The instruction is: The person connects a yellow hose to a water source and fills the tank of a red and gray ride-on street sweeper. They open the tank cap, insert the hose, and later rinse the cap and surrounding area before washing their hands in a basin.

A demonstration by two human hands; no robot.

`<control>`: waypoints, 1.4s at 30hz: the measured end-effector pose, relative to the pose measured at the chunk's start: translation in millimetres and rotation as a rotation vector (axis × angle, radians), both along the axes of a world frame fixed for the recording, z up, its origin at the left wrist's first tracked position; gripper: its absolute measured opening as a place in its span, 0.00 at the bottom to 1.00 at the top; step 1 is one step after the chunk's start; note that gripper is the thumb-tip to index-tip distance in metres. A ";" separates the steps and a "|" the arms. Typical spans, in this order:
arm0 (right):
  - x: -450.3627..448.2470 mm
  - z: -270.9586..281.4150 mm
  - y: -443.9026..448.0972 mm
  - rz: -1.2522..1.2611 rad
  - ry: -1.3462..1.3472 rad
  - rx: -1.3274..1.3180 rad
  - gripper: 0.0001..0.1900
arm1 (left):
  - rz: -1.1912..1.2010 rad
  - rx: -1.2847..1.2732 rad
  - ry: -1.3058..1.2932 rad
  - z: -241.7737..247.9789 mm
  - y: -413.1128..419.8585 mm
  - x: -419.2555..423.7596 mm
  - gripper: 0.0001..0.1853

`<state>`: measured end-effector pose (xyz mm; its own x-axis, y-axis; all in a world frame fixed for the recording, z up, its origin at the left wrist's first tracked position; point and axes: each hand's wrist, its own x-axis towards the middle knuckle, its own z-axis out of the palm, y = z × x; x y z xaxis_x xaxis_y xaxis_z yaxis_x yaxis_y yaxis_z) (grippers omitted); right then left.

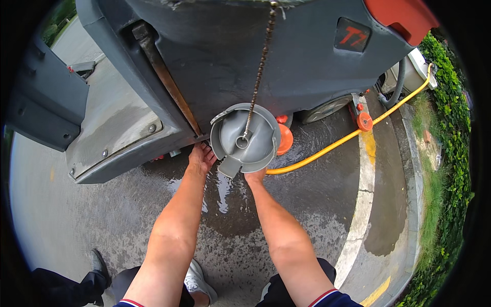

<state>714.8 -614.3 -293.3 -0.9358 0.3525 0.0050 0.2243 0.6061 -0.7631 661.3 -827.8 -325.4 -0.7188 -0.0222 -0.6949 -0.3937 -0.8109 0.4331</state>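
A round grey plastic cap (251, 140) hangs on a beaded metal chain (262, 65) in front of a large grey floor-cleaning machine (238, 69). My left hand (202, 157) is just left of the cap, palm turned up and fingers spread, close under the machine's lower edge; nothing shows in it. My right hand (256, 174) is at the cap's lower right rim, its fingers hidden behind the cap, so its grip cannot be made out. A yellow hose (322, 151) runs right from beside my right hand. An orange round part (284, 140) shows behind the cap.
Wet asphalt (307, 192) lies under my arms. The machine's wheel (326, 109) and ribbed footboard (126, 142) flank the work area. A second orange round part (364, 121) is by the hose. A curb (416, 184) and hedge are at right; another person's shoe (100, 263) is at lower left.
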 end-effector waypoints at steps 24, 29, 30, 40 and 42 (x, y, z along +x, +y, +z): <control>16.3 8.4 10.2 0.143 -0.062 0.010 0.10 | 0.107 0.048 0.090 55.0 31.5 8.9 0.22; 18.3 12.0 13.0 0.146 -0.087 -0.014 0.13 | 0.115 0.051 0.109 51.6 34.4 11.8 0.22; 17.7 10.3 12.4 0.155 -0.098 -0.012 0.13 | 0.109 0.059 0.129 46.1 30.9 10.8 0.21; 12.4 -5.1 20.4 0.123 -0.081 0.040 0.12 | 0.074 0.117 0.077 44.0 42.0 8.6 0.19; 15.7 9.5 13.6 0.050 -0.130 -0.035 0.10 | 0.072 0.137 0.130 45.6 39.7 15.1 0.21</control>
